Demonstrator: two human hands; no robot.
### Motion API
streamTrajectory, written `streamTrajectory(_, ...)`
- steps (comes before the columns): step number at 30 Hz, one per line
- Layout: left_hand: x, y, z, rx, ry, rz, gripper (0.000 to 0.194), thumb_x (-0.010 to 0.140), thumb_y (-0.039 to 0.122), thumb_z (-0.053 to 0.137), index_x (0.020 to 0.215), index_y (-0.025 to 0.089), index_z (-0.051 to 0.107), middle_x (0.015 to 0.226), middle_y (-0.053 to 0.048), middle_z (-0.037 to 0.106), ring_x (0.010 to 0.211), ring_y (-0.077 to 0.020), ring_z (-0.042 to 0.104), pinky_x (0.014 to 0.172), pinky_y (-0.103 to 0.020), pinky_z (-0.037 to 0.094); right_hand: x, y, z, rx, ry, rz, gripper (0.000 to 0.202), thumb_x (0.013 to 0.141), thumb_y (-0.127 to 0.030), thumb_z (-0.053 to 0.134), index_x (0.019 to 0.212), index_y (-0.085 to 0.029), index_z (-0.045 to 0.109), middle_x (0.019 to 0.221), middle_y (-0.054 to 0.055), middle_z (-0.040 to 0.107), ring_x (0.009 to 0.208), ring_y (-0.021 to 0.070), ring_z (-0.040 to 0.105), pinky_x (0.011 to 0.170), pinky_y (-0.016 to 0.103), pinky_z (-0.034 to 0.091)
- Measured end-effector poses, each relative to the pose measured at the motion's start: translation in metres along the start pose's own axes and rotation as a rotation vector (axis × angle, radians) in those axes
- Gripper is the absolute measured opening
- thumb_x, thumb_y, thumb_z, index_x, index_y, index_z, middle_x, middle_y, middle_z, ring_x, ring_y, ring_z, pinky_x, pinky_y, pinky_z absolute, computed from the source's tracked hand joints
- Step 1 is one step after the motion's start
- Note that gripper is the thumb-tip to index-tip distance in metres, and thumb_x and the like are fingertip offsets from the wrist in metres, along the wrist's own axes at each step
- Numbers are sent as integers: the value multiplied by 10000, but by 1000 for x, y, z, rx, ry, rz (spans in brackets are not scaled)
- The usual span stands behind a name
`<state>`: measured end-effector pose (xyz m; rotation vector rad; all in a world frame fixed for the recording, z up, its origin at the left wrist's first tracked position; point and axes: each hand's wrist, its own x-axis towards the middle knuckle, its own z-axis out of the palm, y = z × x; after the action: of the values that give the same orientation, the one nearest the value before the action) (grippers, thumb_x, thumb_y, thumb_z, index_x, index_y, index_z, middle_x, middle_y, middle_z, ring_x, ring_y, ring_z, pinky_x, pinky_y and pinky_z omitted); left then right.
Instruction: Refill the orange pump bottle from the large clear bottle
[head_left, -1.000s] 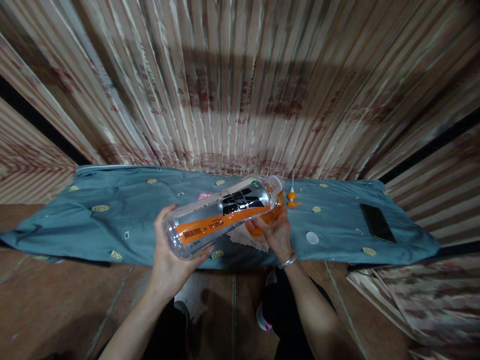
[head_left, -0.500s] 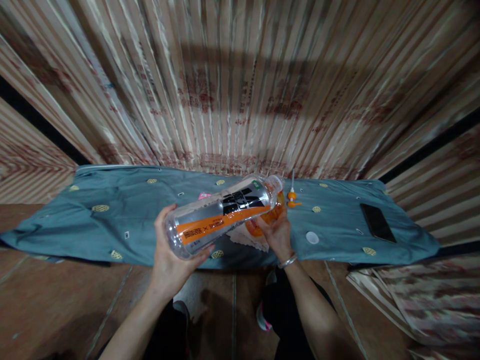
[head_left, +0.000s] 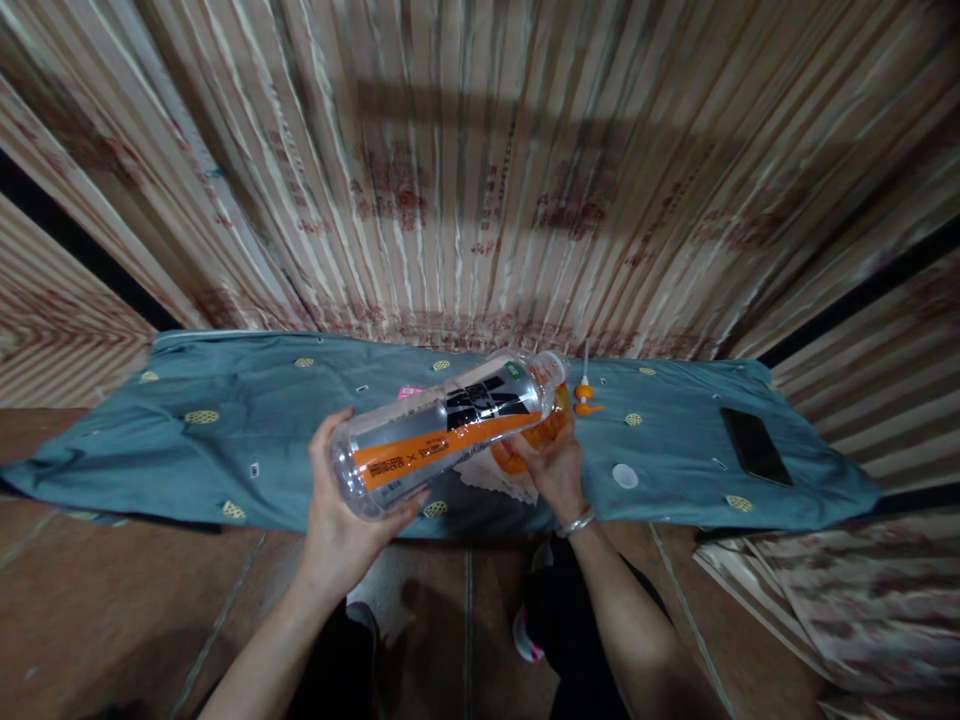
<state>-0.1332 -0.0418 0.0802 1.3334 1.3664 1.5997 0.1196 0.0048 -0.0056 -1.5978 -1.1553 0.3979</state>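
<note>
My left hand (head_left: 349, 520) is wrapped round the base of a clear plastic drink bottle (head_left: 450, 425) with a silver, orange and black label. The bottle lies tilted nearly flat, its neck toward the right, over an orange see-through bottle (head_left: 544, 430). Fingers of my right hand (head_left: 556, 470) grip that orange bottle, partly hidden behind the clear one. Whether the two mouths touch I cannot tell. Under them a white tissue (head_left: 487, 475) lies on the cloth. Just right of the bottles rests an orange pump head (head_left: 583, 392) with its tube pointing away from me.
A blue-green cloth (head_left: 277, 430) with yellow prints covers the low table. On its right side lie a round white cap (head_left: 625, 475) and a black phone (head_left: 755, 445). A pink item (head_left: 409, 392) shows behind the clear bottle. Pleated curtains (head_left: 465, 180) hang close behind.
</note>
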Motion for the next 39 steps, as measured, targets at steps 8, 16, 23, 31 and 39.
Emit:
streamTrajectory(8, 2, -6, -4, 51, -52, 40, 980, 516, 304, 1006, 1365, 328, 517, 1190, -37, 680, 1009, -300, 722, 948, -558, 659, -1, -1, 0, 17, -8, 35, 678, 694, -637, 798, 1176, -216, 575, 1071, 157, 806, 1031, 377, 780, 889, 491, 620)
streamTrajectory(16, 6, -6, -4, 73, -53, 99, 962, 523, 349, 996, 1339, 320, 488, 1121, -34, 683, 922, -285, 735, 819, -505, 682, 1, -1, 1, 16, -9, 31, 681, 692, -602, 800, 1196, -207, 569, 1122, 174, 807, 1040, 371, 782, 913, 504, 622)
streamTrajectory(23, 6, -6, -9, 145, -107, 91, 977, 554, 364, 989, 1363, 316, 443, 1189, -58, 658, 1001, -300, 730, 900, -531, 668, 0, -1, 1, -9, 11, 27, 737, 703, -640, 810, 1252, -205, 580, 1118, 163, 815, 1056, 366, 781, 893, 488, 630)
streamTrajectory(31, 7, -2, -5, 105, -80, 59, 979, 507, 353, 991, 1326, 298, 457, 1121, -46, 670, 957, -304, 728, 865, -530, 676, 0, 3, 2, -17, 13, -14, 740, 721, -636, 805, 1269, -193, 580, 1141, 169, 806, 1092, 364, 772, 904, 487, 625)
streamTrajectory(39, 8, -9, -11, 92, -104, 64, 1003, 508, 292, 1014, 1350, 324, 470, 1169, -35, 672, 990, -299, 745, 898, -526, 680, 0, 0, 2, 5, 14, 32, 760, 683, -630, 828, 1255, -192, 586, 1145, 172, 805, 1102, 379, 767, 947, 535, 621)
